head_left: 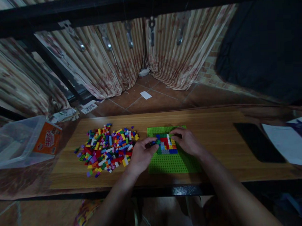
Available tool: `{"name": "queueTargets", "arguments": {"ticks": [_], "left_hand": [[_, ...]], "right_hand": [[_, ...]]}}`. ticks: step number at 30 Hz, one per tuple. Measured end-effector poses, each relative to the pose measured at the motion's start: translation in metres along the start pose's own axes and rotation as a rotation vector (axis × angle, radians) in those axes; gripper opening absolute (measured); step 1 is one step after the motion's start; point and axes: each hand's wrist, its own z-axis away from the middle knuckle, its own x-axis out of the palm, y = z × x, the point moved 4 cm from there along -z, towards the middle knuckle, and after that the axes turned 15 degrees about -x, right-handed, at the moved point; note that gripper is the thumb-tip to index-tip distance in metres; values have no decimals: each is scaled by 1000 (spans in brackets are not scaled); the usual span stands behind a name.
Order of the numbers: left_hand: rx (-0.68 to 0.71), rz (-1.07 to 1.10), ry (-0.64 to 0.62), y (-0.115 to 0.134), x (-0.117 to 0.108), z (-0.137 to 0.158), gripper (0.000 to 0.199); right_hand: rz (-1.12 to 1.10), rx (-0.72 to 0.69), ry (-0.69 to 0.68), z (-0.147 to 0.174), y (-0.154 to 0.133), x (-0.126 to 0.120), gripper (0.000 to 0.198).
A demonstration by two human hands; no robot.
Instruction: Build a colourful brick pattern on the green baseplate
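A low build of colored toy bricks (165, 147) sits on the upper middle of a lime-green studded baseplate (173, 166). Red, blue, grey, white and green bricks show in it. At its left edge my left hand (143, 155) pinches a small green brick (158, 141) between thumb and forefinger. From the right, my right hand (186, 141) reaches over the baseplate, its curled fingertips at the build's upper right corner beside a white brick (168, 137). Whatever those fingers hold, if anything, is too small to make out.
Many loose bricks (110, 149) lie heaped on the wooden table (216, 123) to the left. A clear plastic bin (14, 142) with an orange label stands beyond the left end. At the right lie a black flat object (258, 142) and white papers (289, 143).
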Motion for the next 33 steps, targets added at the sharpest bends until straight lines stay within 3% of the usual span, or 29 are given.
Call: {"name": "queueTargets", "arguments": {"ticks": [8,13,16,20,24,28,33], "left_hand": [[88,-41,35,1,8,2,25],[215,-150,124,7,10,9,25],[300,-214,164,12,10,13,27],[399,-258,176,17,11,19,28],[457,-303,140,20,13,24,25],[416,-157,36,18,16,24,18],[206,161,-77,10,12,13,21]], "right_hand": [[51,-26,11,3,-6,-2,20],[23,-52,144,10,-27,-20,27],[-136,23,164,14,-42,-19,31],[-471,104,111,17,-57,1,35],[-636,153,152,18,-60,10,30],[-724,188,137,20,-57,9,27],[-749,218,149,20,-55,1,29]]}}
